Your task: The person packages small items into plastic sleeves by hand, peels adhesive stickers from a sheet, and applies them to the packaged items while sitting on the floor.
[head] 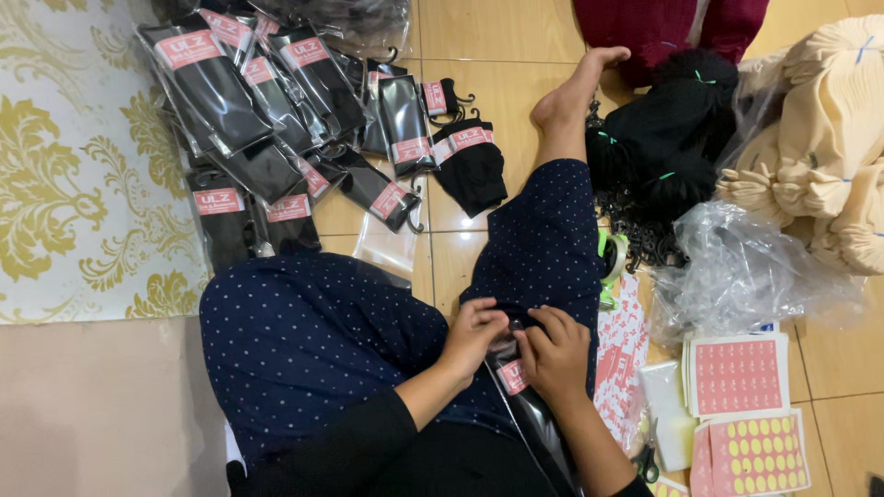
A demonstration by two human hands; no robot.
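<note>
Your left hand (471, 333) and right hand (555, 354) meet over your lap, fingers curled and pinching the top of a glossy clear plastic sleeve (516, 391) that holds something black with a small pink label. The sleeve lies along your right thigh, on the soft navy fabric with white dots, and its shiny lower end runs toward the bottom edge of the view. Both hands are closed on it, fingertips pressed at its upper end.

You sit on a floor (479, 87) of smooth, pale tan tiles with thin grout lines. At the floor's far left side lies a heap of finished packs (267, 110): flat, slick sleeves of black cloth with pink labels, overlapping like fallen cards. Just beside them, two unbagged black socks (470, 161) on small black hooks rest matte and soft. Your bare foot (571, 92) stretches out beyond them.

On the floor's right side sits a fuzzy black bundle (663, 138) tied with thin green bands, and past it a stack of ribbed cream socks (829, 138). A crumpled, cloudy plastic bag (746, 267) lies nearer you. At the near right corner lie flat sticker sheets (737, 373), pink squares, and one with yellow ovals (760, 451). Small scissors (647, 456) lie just beside your right forearm.

A wall panel with gold floral scrolls (83, 166) borders the left.
</note>
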